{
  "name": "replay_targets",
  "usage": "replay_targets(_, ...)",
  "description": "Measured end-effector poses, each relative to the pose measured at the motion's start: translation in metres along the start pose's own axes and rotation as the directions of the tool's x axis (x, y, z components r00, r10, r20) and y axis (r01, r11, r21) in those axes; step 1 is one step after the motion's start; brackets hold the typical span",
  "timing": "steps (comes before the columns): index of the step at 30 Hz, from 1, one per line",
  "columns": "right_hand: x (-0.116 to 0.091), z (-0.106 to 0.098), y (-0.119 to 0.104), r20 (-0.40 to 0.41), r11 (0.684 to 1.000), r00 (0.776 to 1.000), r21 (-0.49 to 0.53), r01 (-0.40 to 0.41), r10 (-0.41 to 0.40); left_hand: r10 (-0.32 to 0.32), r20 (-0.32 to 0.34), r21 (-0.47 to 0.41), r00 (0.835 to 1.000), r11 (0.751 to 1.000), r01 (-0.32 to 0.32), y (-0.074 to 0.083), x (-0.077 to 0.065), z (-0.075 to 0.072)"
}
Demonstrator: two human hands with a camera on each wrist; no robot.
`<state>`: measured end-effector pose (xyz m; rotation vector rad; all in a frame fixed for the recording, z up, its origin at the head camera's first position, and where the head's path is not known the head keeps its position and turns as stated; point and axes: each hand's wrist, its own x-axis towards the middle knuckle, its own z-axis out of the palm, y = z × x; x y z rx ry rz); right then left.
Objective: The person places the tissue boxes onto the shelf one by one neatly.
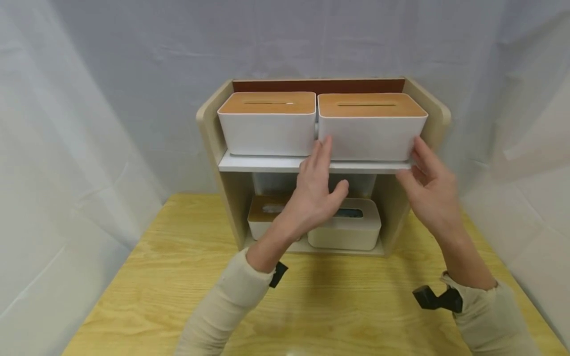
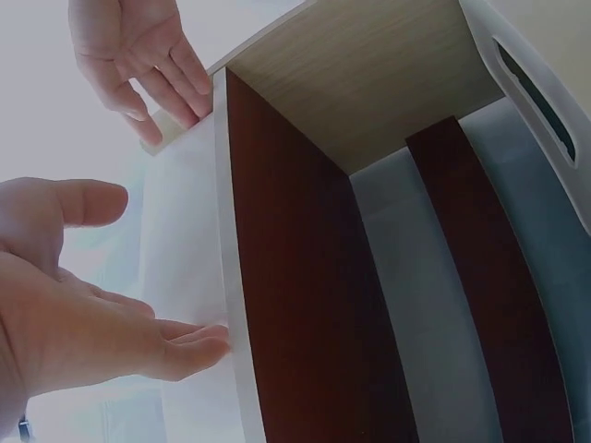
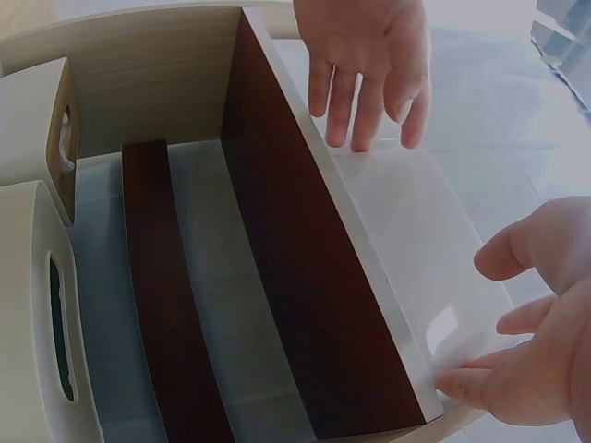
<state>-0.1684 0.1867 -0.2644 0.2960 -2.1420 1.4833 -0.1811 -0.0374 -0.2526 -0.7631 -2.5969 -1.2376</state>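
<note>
On the upper shelf stands a white tissue box (image 1: 371,138) with a wood-coloured slotted lid. My left hand (image 1: 313,190), fingers extended, rests its fingertips at the front left of that box. At the box's right front corner is my right hand (image 1: 432,190), thumb apart and fingers slightly bent; whether it touches is hard to tell. Both wrist views show the left hand (image 2: 102,314) and right hand (image 3: 536,341) by the shelf edge, palms toward each other with the box's white front between them. Neither hand is curled round anything.
A matching tissue box (image 1: 269,133) stands left on the same shelf (image 1: 262,163). Below are a smaller wood-lidded tissue box (image 1: 260,225) and a cream one (image 1: 345,237). The wooden rack (image 1: 231,207) stands on a wood-grain table (image 1: 338,306), with white sheeting (image 1: 133,59) behind.
</note>
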Motion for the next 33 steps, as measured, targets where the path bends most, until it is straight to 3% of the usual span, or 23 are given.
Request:
replay_targets(11,0.003,0.003,-0.001,0.032,0.999,0.999,-0.030,-0.038,0.039,-0.016,0.072,0.094,0.997,0.996,0.009,0.000,0.009,-0.004)
replay_targets(19,0.002,-0.002,-0.001,0.028,0.995,0.996,-0.049,-0.081,0.083,0.012,0.134,0.181,0.991,0.983,-0.036,-0.002,0.014,-0.004)
replay_targets(26,-0.005,0.001,0.005,0.049,0.997,0.999,-0.070,0.023,-0.019,0.081,0.103,0.200,0.991,0.975,-0.101,-0.014,-0.002,-0.011)
replay_targets(33,-0.016,0.006,0.008,0.107,0.978,0.987,-0.158,0.135,-0.119,0.158,0.086,0.371,0.984,0.911,-0.179,-0.031,-0.022,-0.016)
